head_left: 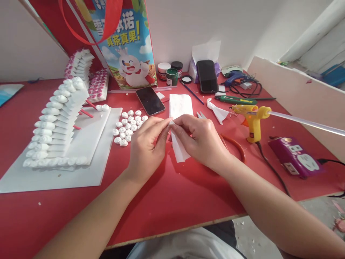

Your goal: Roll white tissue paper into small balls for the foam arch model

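Note:
In the middle of the head view, my left hand [148, 144] and my right hand [199, 138] meet with thumbs and forefingers pinched together. Between the fingertips shows a small end of white tissue paper [171, 123]. A white tissue strip [180, 149] extends below my right fingers; whether it joins the pinched end is hidden. Just beyond the hands lies a stack of white tissue strips [181, 104]. Several small rolled white paper rosettes [128, 126] are grouped beside my left hand, which partly covers them. Red-handled scissors [238, 147] lie partly under my right hand.
A white curved paper model [59, 126] stands on white boards [81, 180] at left. To the right are a yellow glue gun [253, 120] holding a long clear stick and a purple power box [295, 156]. Behind are a phone [150, 100], paint jars [171, 76] and a printed bag [129, 46].

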Demonstrator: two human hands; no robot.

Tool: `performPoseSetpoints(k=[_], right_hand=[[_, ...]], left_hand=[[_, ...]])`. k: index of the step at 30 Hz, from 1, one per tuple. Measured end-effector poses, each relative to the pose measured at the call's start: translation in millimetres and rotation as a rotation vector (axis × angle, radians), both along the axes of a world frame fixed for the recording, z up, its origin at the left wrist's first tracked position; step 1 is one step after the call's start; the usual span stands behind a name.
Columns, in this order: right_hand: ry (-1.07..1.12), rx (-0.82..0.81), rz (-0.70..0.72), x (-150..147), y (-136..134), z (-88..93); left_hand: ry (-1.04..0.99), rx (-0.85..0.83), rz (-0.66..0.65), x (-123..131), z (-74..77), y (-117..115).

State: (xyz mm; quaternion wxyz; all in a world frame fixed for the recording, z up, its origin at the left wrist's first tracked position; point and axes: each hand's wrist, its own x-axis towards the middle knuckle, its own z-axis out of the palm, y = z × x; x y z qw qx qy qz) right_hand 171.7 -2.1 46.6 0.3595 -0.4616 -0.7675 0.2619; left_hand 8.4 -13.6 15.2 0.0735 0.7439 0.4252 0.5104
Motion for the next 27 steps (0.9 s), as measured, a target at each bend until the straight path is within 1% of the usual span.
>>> performPoseSetpoints(k=[2, 4, 6, 8, 10, 12, 16, 18, 20, 21, 23, 27], right_hand=[[0.048, -0.039, 0.029, -1.2, -0.4, -0.2], [0.082, -0.060, 0.039, -1.9, -1.3, -0.2], [0.068, -0.034, 0.028, -1.8, -1.7, -0.2], [0.022, 0.025, 0.017, -1.1, -1.6, -0.7], [-0.016, 0.070, 0.015, -0.5, -1.5, -1.3], [-0.022, 0.072, 0.013, -0.7, -1.9, -1.3], [0.000, 0.025, -0.013, -2.9, -4.3, 1.1], [0.012, 0.021, -0.033, -3.8, -5.4, 2.0], [0.021, 0.020, -0.048, -3.5, -5.8, 2.2], [0.022, 0.018, -0.050, -2.8, -5.7, 2.2], [0.018, 0.017, -0.043, -0.8, -4.9, 2.1], [-0.004, 0.042, 0.009, 3.8, -2.0, 1.7]], left_hand=[[-0.047, -0.031, 0.027, 0.9, 0.8, -0.4], [-0.136, -0.111, 0.029, 2.6, 2.9, -1.8], [-0.246, -0.221, 0.014, 4.4, 5.3, -3.6], [-0.328, -0.319, 0.009, 6.0, 6.8, -5.3], [-0.339, -0.354, 0.013, 6.7, 6.9, -6.0], [-0.279, -0.287, 0.017, 6.3, 5.4, -5.4], [-0.062, 0.044, 0.059, 3.1, -1.3, -1.4], [0.042, 0.174, 0.076, 1.4, -4.3, 0.3], [0.101, 0.212, 0.060, 0.6, -5.2, 1.0], [0.103, 0.193, 0.036, 0.4, -4.8, 1.0], [0.040, 0.090, -0.030, 0.0, -3.0, 0.8], [-0.208, -0.235, -0.150, -3.2, 0.3, 1.7]])
